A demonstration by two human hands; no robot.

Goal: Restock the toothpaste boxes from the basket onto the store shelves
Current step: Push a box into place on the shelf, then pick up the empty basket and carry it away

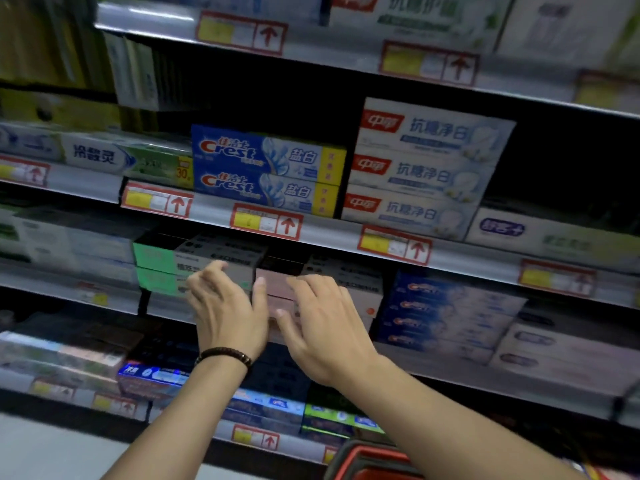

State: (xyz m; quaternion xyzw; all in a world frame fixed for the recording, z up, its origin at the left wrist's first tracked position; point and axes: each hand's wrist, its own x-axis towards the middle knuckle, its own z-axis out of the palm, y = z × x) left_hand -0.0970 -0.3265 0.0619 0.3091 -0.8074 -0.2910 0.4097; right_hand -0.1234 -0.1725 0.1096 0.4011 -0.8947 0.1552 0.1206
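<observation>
Both hands reach to the middle shelf in the head view. My left hand [225,306], with a dark bead bracelet at the wrist, lies with relaxed fingers against the stacked grey and green toothpaste boxes [207,261]. My right hand [322,317] is spread over a stack of pinkish toothpaste boxes [277,289] beside them, fingers straight and touching the box fronts. Neither hand grips a box. The red basket [374,462] shows at the bottom edge, below my right forearm; its contents are hidden.
Blue Crest boxes [266,168] and white boxes with red logos [422,168] fill the shelf above. Blue boxes [446,313] stand right of my hands. Price tags with red arrows [266,221] line the shelf edges. Lower shelves hold more boxes.
</observation>
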